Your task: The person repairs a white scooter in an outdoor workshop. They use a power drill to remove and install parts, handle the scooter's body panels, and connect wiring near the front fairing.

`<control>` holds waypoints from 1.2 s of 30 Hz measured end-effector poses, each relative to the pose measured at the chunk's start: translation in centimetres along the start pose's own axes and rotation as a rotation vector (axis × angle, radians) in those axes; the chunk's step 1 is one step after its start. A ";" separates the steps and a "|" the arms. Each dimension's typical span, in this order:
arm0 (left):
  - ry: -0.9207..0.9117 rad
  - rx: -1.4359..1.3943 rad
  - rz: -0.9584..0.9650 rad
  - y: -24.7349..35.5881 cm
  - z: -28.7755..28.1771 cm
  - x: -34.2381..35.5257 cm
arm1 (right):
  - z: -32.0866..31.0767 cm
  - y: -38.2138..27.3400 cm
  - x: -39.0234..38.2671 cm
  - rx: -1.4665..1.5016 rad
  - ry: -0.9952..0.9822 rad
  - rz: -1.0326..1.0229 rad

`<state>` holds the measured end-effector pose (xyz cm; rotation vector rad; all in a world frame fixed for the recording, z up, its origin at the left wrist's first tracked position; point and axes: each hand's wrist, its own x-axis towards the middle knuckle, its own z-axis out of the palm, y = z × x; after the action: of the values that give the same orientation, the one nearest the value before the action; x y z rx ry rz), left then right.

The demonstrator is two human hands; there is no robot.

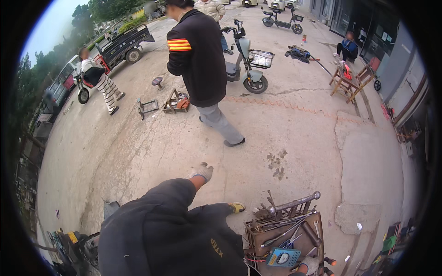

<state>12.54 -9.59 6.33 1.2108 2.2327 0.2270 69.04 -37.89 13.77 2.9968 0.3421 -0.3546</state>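
Note:
My left hand (pixel 201 171), in a pale work glove, reaches out over the concrete with its fingers loosely apart. Nothing shows in it. At the lower right, my gloved right hand (pixel 310 265) is by the near end of a tool tray (pixel 258 240); its fingers are too hidden to tell their grip. Beside that hand lies a blue meter with a dial (pixel 282 257). The tray also bears scissors (pixel 291 241), a wrench (pixel 316 227), a thick metal rod (pixel 311 233) and several long tools. A bench vise-like metal bar (pixel 294 202) lies across its far end.
A person in a dark jacket (pixel 200 60) walks just ahead. Beyond stand an electric scooter (pixel 246 64), a wooden toolbox (pixel 176 103), a metal frame (pixel 148 108) and a small stool (pixel 157 82). A wooden chair (pixel 352 83) is at the right, an orange coiled hose (pixel 294 106) crosses the ground.

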 end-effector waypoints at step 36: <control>0.154 -0.153 -0.936 -34.9 0.3 -38.0 | 7.6 -6.9 2.5 -0.206 -0.056 -0.610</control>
<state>3.74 -60.40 7.44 -0.0048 2.5965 0.1067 68.11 -31.63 5.33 2.6112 1.2065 -0.4162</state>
